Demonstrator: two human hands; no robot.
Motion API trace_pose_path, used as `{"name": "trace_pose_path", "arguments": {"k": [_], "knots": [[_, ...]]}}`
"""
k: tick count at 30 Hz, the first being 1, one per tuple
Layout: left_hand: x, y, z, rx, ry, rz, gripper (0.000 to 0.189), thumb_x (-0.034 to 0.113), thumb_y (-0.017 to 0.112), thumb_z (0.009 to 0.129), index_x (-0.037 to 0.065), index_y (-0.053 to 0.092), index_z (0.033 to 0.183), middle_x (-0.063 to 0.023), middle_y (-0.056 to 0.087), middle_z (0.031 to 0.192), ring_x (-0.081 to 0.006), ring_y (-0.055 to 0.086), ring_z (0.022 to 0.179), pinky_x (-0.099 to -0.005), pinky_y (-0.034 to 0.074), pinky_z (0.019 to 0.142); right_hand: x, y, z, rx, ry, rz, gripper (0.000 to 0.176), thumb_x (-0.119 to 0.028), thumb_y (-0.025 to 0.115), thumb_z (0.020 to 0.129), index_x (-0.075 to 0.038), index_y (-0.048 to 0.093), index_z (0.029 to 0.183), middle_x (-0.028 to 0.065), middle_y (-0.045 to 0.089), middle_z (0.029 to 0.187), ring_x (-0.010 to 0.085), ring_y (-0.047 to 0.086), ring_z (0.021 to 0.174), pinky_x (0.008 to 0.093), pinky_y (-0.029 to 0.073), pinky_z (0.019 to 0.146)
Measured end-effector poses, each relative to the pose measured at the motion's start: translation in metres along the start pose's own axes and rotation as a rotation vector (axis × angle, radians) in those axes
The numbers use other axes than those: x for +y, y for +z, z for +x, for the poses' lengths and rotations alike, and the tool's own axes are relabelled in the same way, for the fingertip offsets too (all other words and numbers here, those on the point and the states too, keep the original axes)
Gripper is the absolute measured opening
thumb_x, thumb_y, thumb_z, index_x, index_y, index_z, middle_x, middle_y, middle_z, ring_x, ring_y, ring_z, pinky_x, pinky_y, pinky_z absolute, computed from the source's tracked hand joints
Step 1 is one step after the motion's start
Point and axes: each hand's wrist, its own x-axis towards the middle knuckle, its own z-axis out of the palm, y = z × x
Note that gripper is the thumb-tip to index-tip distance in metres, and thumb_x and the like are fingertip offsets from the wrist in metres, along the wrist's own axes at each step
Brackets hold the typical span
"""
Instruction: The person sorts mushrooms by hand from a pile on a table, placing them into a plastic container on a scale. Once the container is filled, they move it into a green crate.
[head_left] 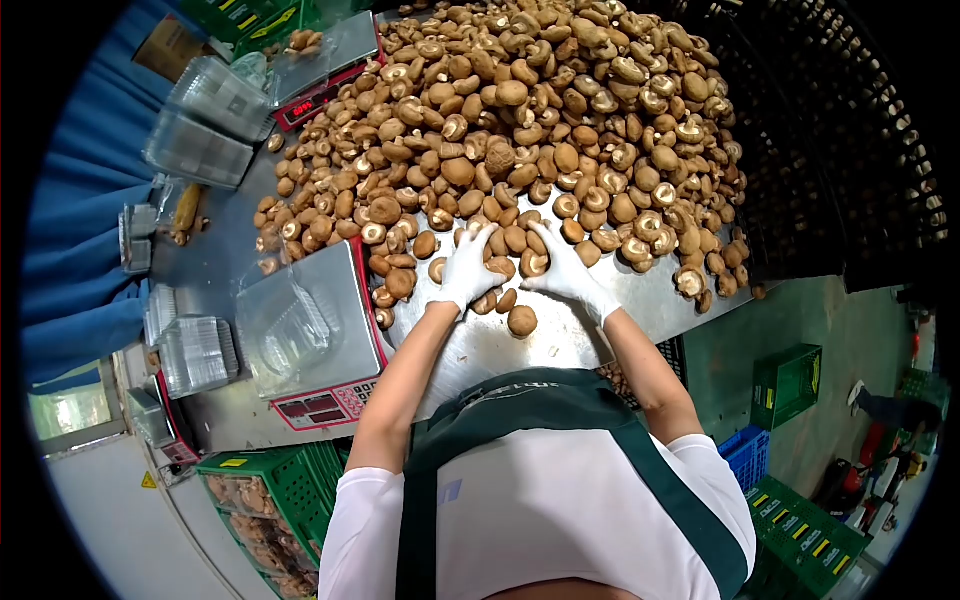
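Observation:
Brown shiitake mushrooms [500,155] lie in a big heap over the metal table. My left hand [468,270], in a white glove, rests at the heap's near edge with its fingers apart. Opposite it, my right hand [566,274], also gloved in white, has its thumb spread away from the fingers. Between the two hands lies a small group of mushrooms [515,240], which the fingertips of both seem to touch. One loose mushroom [522,320] sits nearer my body on the bare metal. Neither hand is closed round a mushroom.
Left of my hands, a scale [330,397] carries a clear plastic tray [290,325]. Another scale [325,70] and stacked clear trays [215,110] stand farther back. Dark crates [830,130] rise at right. Green crates [790,385] sit on the floor, with a person's leg [885,405] beyond.

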Motion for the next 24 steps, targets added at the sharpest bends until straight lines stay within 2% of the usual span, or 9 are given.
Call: {"name": "trace_pose_path", "arguments": {"k": [1, 3, 5, 9, 13, 14, 17, 21, 24], "knots": [[-0.001, 0.003, -0.005, 0.03, 0.025, -0.15, 0.082, 0.021, 0.077, 0.059, 0.019, 0.041, 0.133, -0.0165, 0.048, 0.124, -0.0347, 0.053, 0.11, -0.0389, 0.046, 0.091, 0.001, 0.002, -0.007, 0.005, -0.045, 0.08, 0.101, -0.019, 0.083, 0.056, -0.01, 0.029, 0.141, 0.0225, 0.034, 0.141, 0.0332, 0.035, 0.131, 0.0364, 0.032, 0.107], [0.004, 0.002, -0.014, -0.018, -0.036, -0.194, 0.083, 0.02, 0.078, 0.059, 0.016, 0.041, 0.133, -0.0171, 0.048, 0.125, -0.0345, 0.05, 0.114, -0.0378, 0.044, 0.093, -0.001, 0.005, -0.02, -0.046, -0.056, 0.312, 0.1, -0.016, 0.083, 0.057, -0.008, 0.028, 0.141, 0.0208, 0.038, 0.14, 0.0295, 0.036, 0.131, 0.0354, 0.032, 0.108], [0.003, 0.002, -0.014, -0.013, -0.018, -0.227, 0.09, 0.019, 0.08, 0.056, 0.011, 0.038, 0.135, -0.018, 0.048, 0.125, -0.0346, 0.05, 0.114, -0.0367, 0.042, 0.096, -0.004, 0.009, -0.022, -0.029, -0.038, 0.322, 0.099, -0.014, 0.082, 0.059, -0.004, 0.028, 0.141, 0.0188, 0.038, 0.14, 0.0255, 0.037, 0.13, 0.0333, 0.032, 0.107], [-0.008, 0.013, 0.0, 0.048, 0.017, -0.39, 0.092, 0.016, 0.081, 0.054, 0.007, 0.038, 0.135, -0.0213, 0.05, 0.123, -0.0346, 0.05, 0.115, -0.0358, 0.041, 0.098, -0.009, 0.019, -0.009, 0.0, -0.028, 0.507, 0.099, -0.015, 0.084, 0.06, -0.004, 0.028, 0.141, 0.0164, 0.039, 0.139, 0.0232, 0.038, 0.129, 0.0322, 0.034, 0.105], [-0.004, 0.017, -0.004, 0.082, -0.023, -0.54, 0.086, 0.013, 0.08, 0.054, 0.005, 0.042, 0.131, -0.0193, 0.052, 0.123, -0.0314, 0.051, 0.115, -0.0341, 0.041, 0.098, -0.017, 0.014, -0.003, 0.048, -0.001, 0.632, 0.099, -0.016, 0.086, 0.06, -0.006, 0.03, 0.141, 0.0139, 0.041, 0.138, 0.0225, 0.04, 0.127, 0.0321, 0.036, 0.103], [-0.003, 0.019, -0.008, 0.088, -0.016, -0.614, 0.083, 0.012, 0.079, 0.054, 0.005, 0.044, 0.129, -0.0186, 0.052, 0.123, -0.03, 0.052, 0.113, -0.0331, 0.041, 0.097, -0.012, 0.013, -0.004, -0.023, -0.006, 0.614, 0.097, -0.016, 0.086, 0.061, -0.007, 0.031, 0.14, 0.013, 0.042, 0.137, 0.0211, 0.041, 0.125, 0.0323, 0.036, 0.103], [0.012, 0.002, -0.028, 0.131, -0.033, -0.596, 0.079, 0.012, 0.076, 0.056, 0.006, 0.045, 0.129, -0.0183, 0.053, 0.119, -0.0308, 0.053, 0.111, -0.0334, 0.042, 0.095, -0.035, 0.011, -0.017, -0.036, -0.005, 0.649, 0.093, -0.012, 0.084, 0.063, -0.008, 0.032, 0.14, 0.0126, 0.043, 0.136, 0.0198, 0.045, 0.122, 0.0313, 0.04, 0.1], [0.021, -0.033, -0.063, 0.334, 0.083, -0.398, 0.073, 0.011, 0.073, 0.059, 0.006, 0.047, 0.127, -0.0169, 0.054, 0.115, -0.0329, 0.054, 0.108, -0.0349, 0.043, 0.094, -0.077, 0.012, -0.022, -0.124, 0.008, 0.735, 0.091, -0.011, 0.083, 0.063, -0.008, 0.033, 0.139, 0.0128, 0.042, 0.137, 0.0216, 0.044, 0.123, 0.0328, 0.04, 0.1], [0.023, -0.074, -0.093, 0.421, 0.015, -0.362, 0.073, 0.008, 0.073, 0.059, 0.006, 0.047, 0.128, -0.017, 0.052, 0.118, -0.0319, 0.053, 0.11, -0.0358, 0.042, 0.096, -0.111, 0.025, -0.014, -0.104, -0.243, 0.521, 0.094, -0.015, 0.084, 0.061, -0.007, 0.034, 0.139, 0.0161, 0.039, 0.139, 0.0243, 0.039, 0.128, 0.0359, 0.038, 0.103]]}}
